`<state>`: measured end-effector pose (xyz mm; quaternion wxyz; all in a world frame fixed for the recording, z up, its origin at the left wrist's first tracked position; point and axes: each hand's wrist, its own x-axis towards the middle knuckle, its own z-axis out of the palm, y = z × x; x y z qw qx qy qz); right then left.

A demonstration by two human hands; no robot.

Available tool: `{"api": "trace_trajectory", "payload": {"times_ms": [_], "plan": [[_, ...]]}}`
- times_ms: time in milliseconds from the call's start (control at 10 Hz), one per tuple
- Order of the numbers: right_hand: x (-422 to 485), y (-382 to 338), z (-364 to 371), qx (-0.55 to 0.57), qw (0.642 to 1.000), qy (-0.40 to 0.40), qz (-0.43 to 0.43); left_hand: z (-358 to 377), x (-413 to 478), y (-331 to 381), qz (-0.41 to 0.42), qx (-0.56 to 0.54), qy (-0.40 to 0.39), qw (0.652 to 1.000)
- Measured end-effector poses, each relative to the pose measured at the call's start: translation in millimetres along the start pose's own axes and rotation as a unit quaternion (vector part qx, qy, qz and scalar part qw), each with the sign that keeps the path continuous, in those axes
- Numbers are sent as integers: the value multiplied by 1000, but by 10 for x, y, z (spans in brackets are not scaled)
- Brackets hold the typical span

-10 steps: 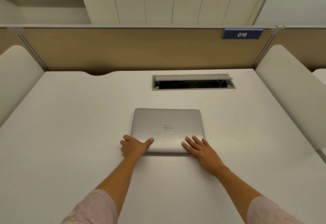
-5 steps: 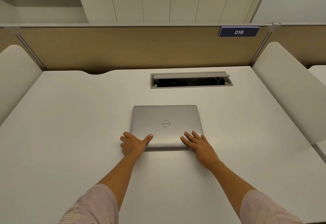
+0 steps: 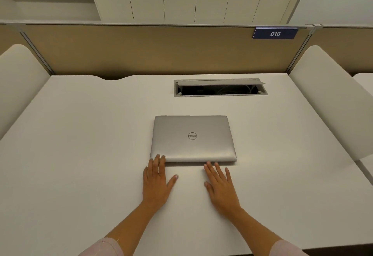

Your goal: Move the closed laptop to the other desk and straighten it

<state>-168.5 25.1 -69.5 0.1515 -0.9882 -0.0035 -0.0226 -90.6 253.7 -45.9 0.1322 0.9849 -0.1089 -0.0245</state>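
Note:
A closed silver laptop (image 3: 192, 138) with a round logo on its lid lies flat in the middle of the white desk (image 3: 80, 154), its edges square to the desk. My left hand (image 3: 156, 181) rests flat on the desk just in front of the laptop's near left corner, fingertips touching that edge. My right hand (image 3: 221, 187) lies flat and open on the desk in front of the near edge, fingertips just short of it. Neither hand holds anything.
An open cable hatch (image 3: 220, 87) sits in the desk behind the laptop. A tan partition (image 3: 141, 52) with a blue "016" sign (image 3: 275, 33) closes the back. White curved side dividers (image 3: 331, 98) stand left and right. White cabinets line the wall beyond.
Both hands have let go of the laptop's near corners and drawn back onto the desk, fingers spread flat. The laptop stays in place.

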Motion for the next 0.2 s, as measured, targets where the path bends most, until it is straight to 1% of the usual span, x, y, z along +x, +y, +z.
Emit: {"api": "trace_trajectory", "payload": {"times_ms": [100,200], "plan": [[-156,-128,87,24,1000,2,18,109,-155,-47,22,-15,-25,999],[-269,-254,119,39,999,-20,22,180,-289,-68,30,-40,-31,998]]}}
